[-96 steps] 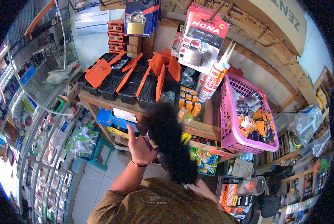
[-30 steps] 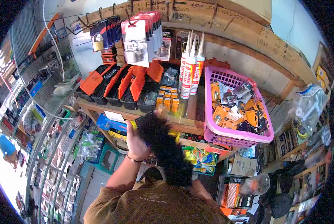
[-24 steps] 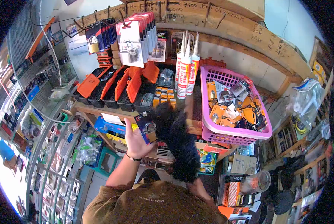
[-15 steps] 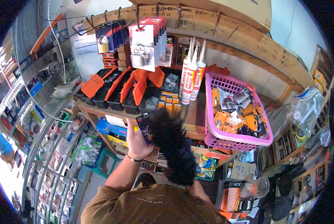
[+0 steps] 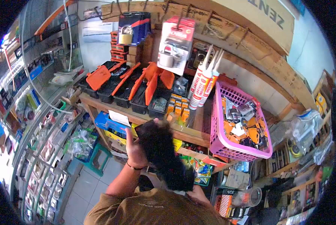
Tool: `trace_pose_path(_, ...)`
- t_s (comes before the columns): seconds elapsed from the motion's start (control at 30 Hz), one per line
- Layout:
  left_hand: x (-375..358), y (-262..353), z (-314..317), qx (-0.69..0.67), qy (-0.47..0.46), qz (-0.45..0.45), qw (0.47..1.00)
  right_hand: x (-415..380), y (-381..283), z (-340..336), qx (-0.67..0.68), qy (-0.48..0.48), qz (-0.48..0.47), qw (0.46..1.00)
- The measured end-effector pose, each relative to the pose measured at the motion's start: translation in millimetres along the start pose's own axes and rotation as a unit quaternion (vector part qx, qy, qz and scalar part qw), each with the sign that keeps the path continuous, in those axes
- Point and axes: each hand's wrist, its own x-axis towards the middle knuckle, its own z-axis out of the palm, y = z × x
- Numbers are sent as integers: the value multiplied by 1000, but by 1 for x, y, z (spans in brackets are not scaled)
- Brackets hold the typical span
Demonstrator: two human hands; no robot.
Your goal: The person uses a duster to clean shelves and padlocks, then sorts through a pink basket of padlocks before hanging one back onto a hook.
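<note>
My left hand, with a thin dark band at the wrist, is closed at the edge of a dark flat package in front of the shelf. Its thumb points up; the other fingers are mostly behind the package. A black fluffy duster slants across the package and covers much of it. At the duster's lower end is my right hand, closed, its fingers largely hidden. Just beyond the duster's tip stand small orange-and-white boxes and black bins with orange lids.
Silicone sealant tubes stand upright beside a pink basket full of packaged goods. Padlock packs hang from hooks above. A green stool is low on the left, near a glass-fronted rack.
The view has shifted, so the shelf goods sit farther right. The package in my left hand has turned and shows a plain dark face, and the duster now lies lower across it.
</note>
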Motion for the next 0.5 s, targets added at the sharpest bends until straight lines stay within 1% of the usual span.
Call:
trace_pose_path(0.03,-3,3,4,-141,83,0,987,-3,-20,1,48,67,-12,997)
trace_pose_path(0.07,-7,6,-11,-83,64,-3,994,-4,-31,0,96,134,-25,986)
trace_pose_path(0.1,-8,10,-17,-86,63,5,994,-1,-24,0,90,128,-26,987)
trace_pose_path(0.13,-9,13,-22,7,-34,1,999,4,-12,1,27,60,-63,996)
trace_pose_path(0.17,-8,13,-26,101,-130,-4,986,6,-2,0,-36,-7,-98,994)
trace_pose_path(0.2,-7,13,-28,98,-179,8,979,3,-22,-14,-61,-63,-26,996)
trace_pose_path(0.23,-9,13,-22,98,-180,11,979,0,-33,-14,-65,-63,-27,996)
trace_pose_path(0.27,-13,11,-9,10,-67,29,997,0,-45,-8,0,19,-39,999)
trace_pose_path(0.3,-16,9,-3,-79,49,45,995,-1,-50,-5,65,101,-48,992)
trace_pose_path(0.33,-16,11,-7,-51,66,37,996,-1,-45,-5,63,100,-47,992)
trace_pose_path(0.37,-15,13,-12,-53,65,38,996,0,-33,-4,-18,80,-59,995)
trace_pose_path(0.4,-13,15,-17,47,-27,36,998,4,-19,-2,-99,61,-71,991)
trace_pose_path(0.43,-11,16,-20,146,-119,35,981,8,5,1,-101,60,-73,990)
trace_pose_path(0.47,-10,14,-19,106,-169,29,979,14,32,4,-70,30,-113,991)
trace_pose_path(0.5,-9,12,-18,66,-219,18,973,9,9,-2,-13,21,-81,996)
